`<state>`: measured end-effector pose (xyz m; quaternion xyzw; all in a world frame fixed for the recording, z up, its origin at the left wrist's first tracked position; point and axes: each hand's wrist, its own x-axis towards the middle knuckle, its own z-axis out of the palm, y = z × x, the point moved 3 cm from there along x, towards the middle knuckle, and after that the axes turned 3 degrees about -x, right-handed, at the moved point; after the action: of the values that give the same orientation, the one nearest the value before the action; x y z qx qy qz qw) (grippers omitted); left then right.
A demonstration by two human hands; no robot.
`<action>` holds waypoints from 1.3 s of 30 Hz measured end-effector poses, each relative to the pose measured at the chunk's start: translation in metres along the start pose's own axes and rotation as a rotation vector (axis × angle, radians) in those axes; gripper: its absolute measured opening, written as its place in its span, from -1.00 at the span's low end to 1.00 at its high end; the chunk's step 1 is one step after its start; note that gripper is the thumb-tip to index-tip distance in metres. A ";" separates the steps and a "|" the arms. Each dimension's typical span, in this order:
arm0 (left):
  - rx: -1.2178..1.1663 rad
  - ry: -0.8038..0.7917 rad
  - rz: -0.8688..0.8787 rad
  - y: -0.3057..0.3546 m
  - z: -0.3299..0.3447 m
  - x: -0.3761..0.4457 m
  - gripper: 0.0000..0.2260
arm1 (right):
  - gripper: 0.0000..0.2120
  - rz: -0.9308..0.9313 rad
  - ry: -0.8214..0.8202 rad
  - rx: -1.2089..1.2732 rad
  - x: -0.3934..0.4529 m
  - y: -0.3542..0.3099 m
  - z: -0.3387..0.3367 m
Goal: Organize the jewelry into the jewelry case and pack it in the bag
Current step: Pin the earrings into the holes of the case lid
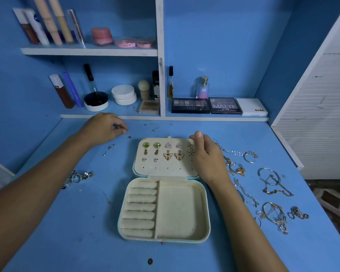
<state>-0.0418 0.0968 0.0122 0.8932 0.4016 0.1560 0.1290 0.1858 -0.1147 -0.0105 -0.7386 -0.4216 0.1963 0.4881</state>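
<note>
Jewelry case (163,205) lies open mid-table, its lid gripped at the corner by our right hand (206,154), left hand (104,126) pinching something tiny; we judge loose chains (273,185) light, tangle-prone, best lifted by clasps.

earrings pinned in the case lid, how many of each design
Green square earrings: 2
Silver triangle earrings: 2
Pineapple earrings: 2
Butterfly earrings: 2
Small silver studs: 2
Starfish earrings, beside the right hand: 2
Total: 12

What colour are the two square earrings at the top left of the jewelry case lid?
Green stones in gold-toned settings: the square earrings show best in the head view, the only one.
</note>
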 end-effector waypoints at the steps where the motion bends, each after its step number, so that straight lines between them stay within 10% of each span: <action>1: 0.000 0.008 0.003 0.001 0.000 0.000 -0.94 | -0.50 -0.004 0.001 -0.001 0.000 0.000 0.000; 16: -0.175 0.270 -0.048 0.012 -0.018 -0.008 -0.92 | -0.51 0.023 -0.018 -0.003 0.001 0.001 0.001; 26: -0.284 0.288 0.016 0.051 -0.019 -0.044 -0.92 | -0.75 0.047 -0.071 0.095 0.001 0.007 0.004; 39: -0.717 0.192 -0.046 0.104 -0.009 -0.089 -0.81 | -0.57 0.063 -0.102 0.072 -0.004 0.001 0.002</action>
<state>-0.0309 -0.0364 0.0419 0.7634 0.3517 0.3668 0.3987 0.1820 -0.1171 -0.0128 -0.7225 -0.4151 0.2642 0.4856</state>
